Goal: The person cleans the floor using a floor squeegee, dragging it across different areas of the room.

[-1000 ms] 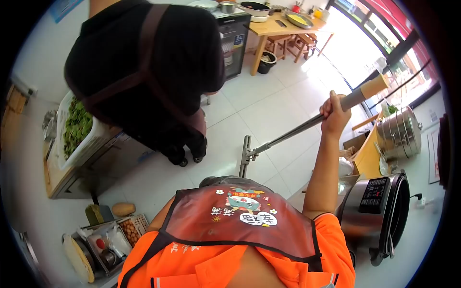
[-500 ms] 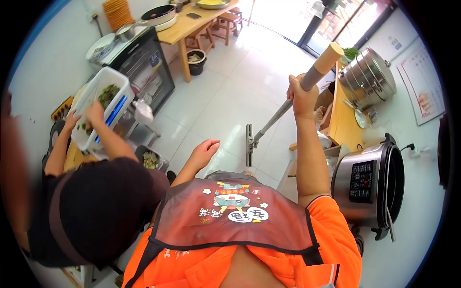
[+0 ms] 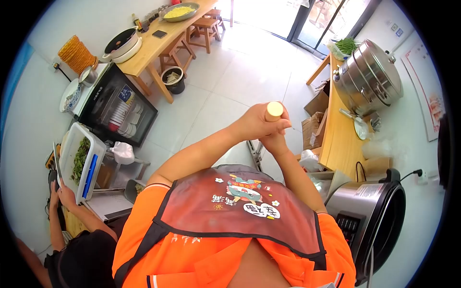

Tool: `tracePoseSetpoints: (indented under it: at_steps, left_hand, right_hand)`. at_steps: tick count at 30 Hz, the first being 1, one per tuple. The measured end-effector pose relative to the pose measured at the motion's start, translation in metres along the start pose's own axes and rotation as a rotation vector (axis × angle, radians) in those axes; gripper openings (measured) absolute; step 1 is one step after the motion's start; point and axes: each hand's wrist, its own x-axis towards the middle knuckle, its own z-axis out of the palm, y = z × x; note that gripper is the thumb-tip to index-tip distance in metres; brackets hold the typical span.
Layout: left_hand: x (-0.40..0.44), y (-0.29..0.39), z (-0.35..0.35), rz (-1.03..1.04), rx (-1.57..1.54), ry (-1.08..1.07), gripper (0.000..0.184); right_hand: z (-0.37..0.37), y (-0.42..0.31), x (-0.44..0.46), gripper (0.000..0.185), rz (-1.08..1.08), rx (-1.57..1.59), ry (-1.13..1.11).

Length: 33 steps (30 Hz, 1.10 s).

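Near the middle of the head view, both of my hands grip a long-handled mop, whose pale handle end (image 3: 274,110) points up at me. My left hand (image 3: 253,122) is closed round the top of the handle. Just below it, partly hidden behind it, my right hand (image 3: 274,142) is closed round the same handle. Part of the grey mop head (image 3: 255,154) shows low by the floor, beyond my apron (image 3: 235,201); the rest of it and most of the handle are hidden by my hands and the apron.
At left a co-worker's hands (image 3: 62,194) hold what looks like a knife beside a white tub (image 3: 99,149) of greens. A glass-door cabinet (image 3: 122,103) and bin (image 3: 174,86) stand beyond. A wooden counter (image 3: 334,139) with a steamer pot (image 3: 367,77) and a large cooker (image 3: 365,211) line the right.
My left hand, open and apart before, has come across onto the mop handle above my right hand. The handle has become more upright. My view has shifted, and the co-worker appears farther left.
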Motion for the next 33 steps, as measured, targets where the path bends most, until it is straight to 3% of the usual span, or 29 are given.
tracePoseSetpoints:
  at_steps: [4,6,7,8,9,13,14,17,21,22,25,26,29,33]
  left_hand:
    - [0.064,0.004,-0.002,-0.01,0.063,0.123,0.016]
    - [0.093,-0.001,-0.008,-0.006,0.116,0.093,0.017]
    - [0.11,0.0,-0.012,0.003,0.135,0.075,0.017]
    - [0.123,-0.005,-0.018,-0.026,0.091,0.028,0.024]
    - [0.136,-0.007,-0.023,0.021,0.146,-0.007,0.027]
    - [0.18,-0.001,-0.039,0.148,0.288,-0.247,0.043]
    - [0.192,0.002,-0.054,0.107,0.151,-0.18,0.043]
    - [0.23,0.031,-0.126,-0.061,0.093,-0.312,0.043]
    - [0.273,0.058,-0.226,-0.085,-0.01,-0.408,0.042]
    - [0.287,0.059,-0.248,0.064,0.082,-0.418,0.047]
    - [0.321,0.056,-0.305,0.001,-0.217,-0.606,0.058]
    - [0.331,0.055,-0.319,0.042,-0.285,-0.649,0.072]
    - [0.373,0.051,-0.364,0.165,-0.238,-0.665,0.076]
    - [0.433,0.049,-0.421,0.233,-0.207,-0.52,0.073]
  right_hand:
    - [-0.061,0.036,0.011,0.043,0.156,-0.317,-0.202]
    - [-0.084,0.106,-0.009,0.045,0.615,-0.334,-0.341]
    - [-0.093,0.14,-0.026,0.046,1.107,0.059,-0.16]
    - [-0.089,0.157,-0.041,0.044,1.432,0.485,0.161]
    - [-0.082,0.169,-0.045,0.043,1.541,0.739,0.341]
    - [-0.067,0.201,0.002,0.038,1.425,1.041,0.442]
    - [-0.067,0.208,0.021,0.037,1.397,1.061,0.461]
    - [-0.072,0.228,0.083,0.033,1.333,1.075,0.513]
    - [-0.075,0.259,0.178,0.028,1.281,1.082,0.579]
    - [-0.077,0.264,0.205,0.027,1.263,1.089,0.585]
    - [-0.082,0.293,0.278,0.024,1.237,1.104,0.608]
    - [-0.084,0.303,0.301,0.022,1.231,1.114,0.614]
    - [-0.091,0.338,0.372,0.019,1.201,1.152,0.617]
    - [-0.098,0.4,0.469,0.014,1.19,1.205,0.588]
